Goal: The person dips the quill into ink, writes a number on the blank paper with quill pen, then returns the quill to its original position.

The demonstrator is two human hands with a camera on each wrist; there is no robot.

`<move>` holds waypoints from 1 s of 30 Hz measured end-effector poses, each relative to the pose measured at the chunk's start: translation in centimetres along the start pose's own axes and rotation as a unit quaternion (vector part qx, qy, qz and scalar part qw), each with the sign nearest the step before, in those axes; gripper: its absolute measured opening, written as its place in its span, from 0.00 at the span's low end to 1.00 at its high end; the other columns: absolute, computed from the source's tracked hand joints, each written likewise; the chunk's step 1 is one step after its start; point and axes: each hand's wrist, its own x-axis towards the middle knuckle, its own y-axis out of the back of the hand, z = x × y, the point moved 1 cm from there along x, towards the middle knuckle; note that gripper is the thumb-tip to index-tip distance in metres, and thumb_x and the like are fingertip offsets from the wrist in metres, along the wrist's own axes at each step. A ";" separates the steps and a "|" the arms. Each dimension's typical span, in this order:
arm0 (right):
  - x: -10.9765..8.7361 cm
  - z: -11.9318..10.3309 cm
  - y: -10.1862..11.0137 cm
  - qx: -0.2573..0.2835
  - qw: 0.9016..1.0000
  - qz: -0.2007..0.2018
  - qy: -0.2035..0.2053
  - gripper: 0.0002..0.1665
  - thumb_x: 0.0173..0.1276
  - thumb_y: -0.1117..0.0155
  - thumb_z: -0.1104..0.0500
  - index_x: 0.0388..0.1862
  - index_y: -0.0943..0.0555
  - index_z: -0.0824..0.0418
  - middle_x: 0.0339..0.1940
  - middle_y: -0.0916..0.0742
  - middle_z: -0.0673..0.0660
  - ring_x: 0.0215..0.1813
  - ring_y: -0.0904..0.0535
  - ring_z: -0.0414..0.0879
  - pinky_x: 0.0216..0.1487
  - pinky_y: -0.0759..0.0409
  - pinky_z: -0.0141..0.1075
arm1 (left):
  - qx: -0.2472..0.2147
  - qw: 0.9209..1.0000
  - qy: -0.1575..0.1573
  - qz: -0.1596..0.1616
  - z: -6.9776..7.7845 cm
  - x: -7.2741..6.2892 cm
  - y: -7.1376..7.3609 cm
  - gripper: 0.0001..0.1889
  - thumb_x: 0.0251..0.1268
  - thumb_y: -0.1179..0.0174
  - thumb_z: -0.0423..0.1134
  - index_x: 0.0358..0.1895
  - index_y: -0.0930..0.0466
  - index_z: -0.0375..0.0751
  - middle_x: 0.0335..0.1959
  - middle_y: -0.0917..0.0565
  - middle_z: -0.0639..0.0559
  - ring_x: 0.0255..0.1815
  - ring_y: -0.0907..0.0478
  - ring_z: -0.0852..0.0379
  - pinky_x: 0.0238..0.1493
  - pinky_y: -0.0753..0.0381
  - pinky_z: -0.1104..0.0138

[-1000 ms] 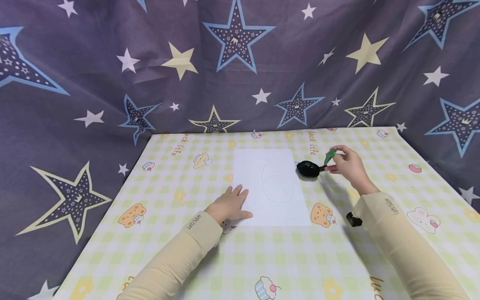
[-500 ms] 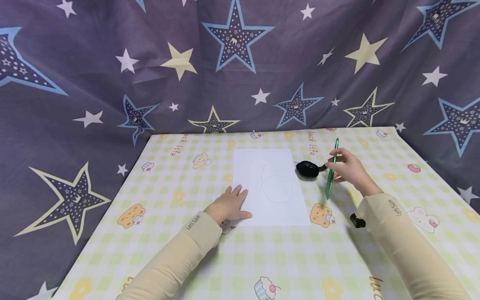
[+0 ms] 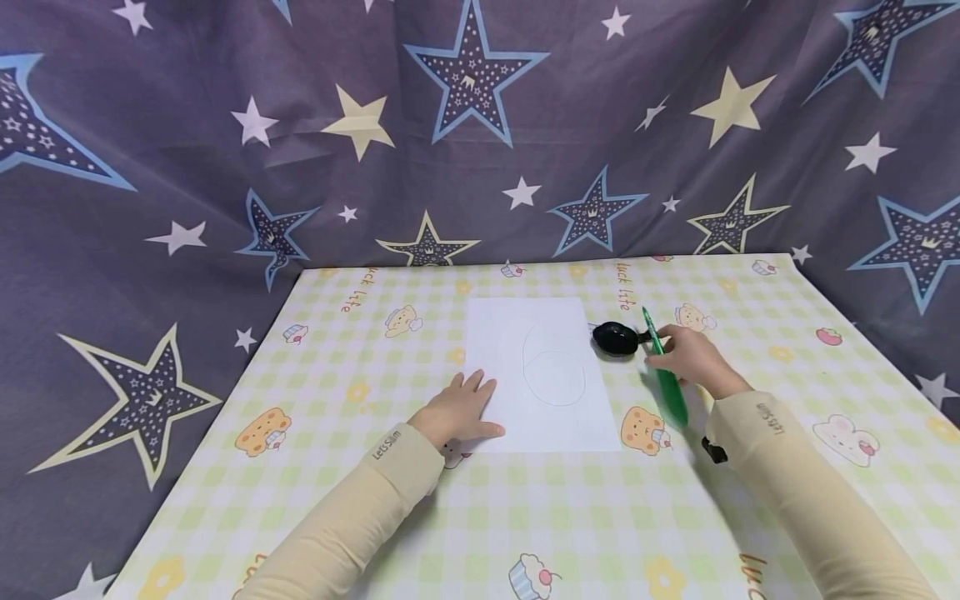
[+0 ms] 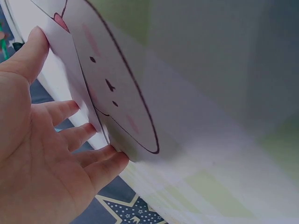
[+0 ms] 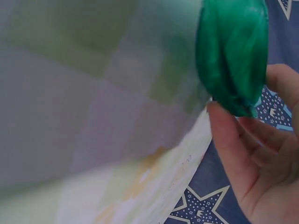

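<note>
My left hand point(image 3: 459, 410) rests with spread fingers on the left edge of a white sheet of paper point(image 3: 498, 333). A faint looped pencil-like line point(image 3: 555, 379) is drawn on the sheet. In the left wrist view, the left fingertips point(image 4: 119, 161) lie along the paper's edge. Beyond the sheet's right side, my right hand point(image 3: 696, 360) holds a green pen point(image 3: 656, 337) between thumb and fingers. The pen slants, its lower part smeared wide in the head view. Close up, the right wrist view has a broad glossy green shape point(image 5: 233, 56) beside the fingers.
A glossy black oval thing point(image 3: 617, 338) with a short stem lies between the paper and the right hand. A green-and-white checked cloth point(image 3: 405, 517) with cartoon prints covers the table. A dark star-patterned curtain point(image 3: 300, 50) hangs behind it.
In the right hand, the green pen has turned from beside the fingers through near upright to its present slant. That hand has dropped slightly lower. The left hand and paper stay put.
</note>
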 end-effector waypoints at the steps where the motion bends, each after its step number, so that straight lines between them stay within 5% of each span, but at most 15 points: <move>1: 0.0 0.0 -0.2 -0.013 1.000 -0.004 -0.004 0.34 0.60 0.37 0.58 0.60 0.36 0.75 0.41 0.24 0.70 0.28 0.24 0.50 0.23 0.20 0.38 | -0.001 1.000 0.000 -0.001 0.0 0.0 0.0 0.43 0.60 0.44 0.59 0.71 0.49 0.39 0.72 0.52 0.39 0.70 0.57 0.35 0.66 0.48 0.48; 4: 0.2 0.0 -0.6 -0.047 0.999 -0.013 -0.015 0.35 0.59 0.36 0.57 0.60 0.36 0.75 0.37 0.23 0.67 0.25 0.25 0.48 0.22 0.22 0.37 | -0.003 1.000 0.002 -0.002 0.0 0.0 0.0 0.43 0.60 0.44 0.58 0.72 0.49 0.39 0.72 0.52 0.39 0.70 0.57 0.35 0.66 0.49 0.49; 15: 0.4 -0.4 -1.4 -0.143 0.989 -0.010 -0.037 0.37 0.57 0.36 0.56 0.60 0.35 0.75 0.47 0.23 0.72 0.23 0.24 0.46 0.21 0.24 0.35 | 0.001 1.000 0.001 -0.006 -0.1 0.2 0.0 0.43 0.60 0.45 0.59 0.72 0.49 0.39 0.72 0.52 0.39 0.70 0.57 0.36 0.66 0.50 0.49; 24: 0.6 -0.3 -1.4 -0.160 0.985 -0.011 -0.061 0.38 0.57 0.36 0.54 0.61 0.35 0.74 0.43 0.22 0.69 0.23 0.24 0.46 0.21 0.25 0.35 | -0.014 1.000 0.008 -0.010 0.1 0.5 0.1 0.44 0.57 0.41 0.58 0.71 0.48 0.39 0.72 0.52 0.39 0.70 0.59 0.36 0.66 0.49 0.48; 30: 0.6 -0.5 -1.6 -0.162 0.984 -0.014 -0.067 0.40 0.58 0.36 0.52 0.62 0.36 0.75 0.47 0.23 0.71 0.27 0.23 0.49 0.23 0.24 0.37 | -0.018 1.000 0.004 0.002 0.5 0.4 0.8 0.42 0.54 0.37 0.55 0.68 0.41 0.37 0.69 0.48 0.38 0.67 0.51 0.40 0.61 0.37 0.51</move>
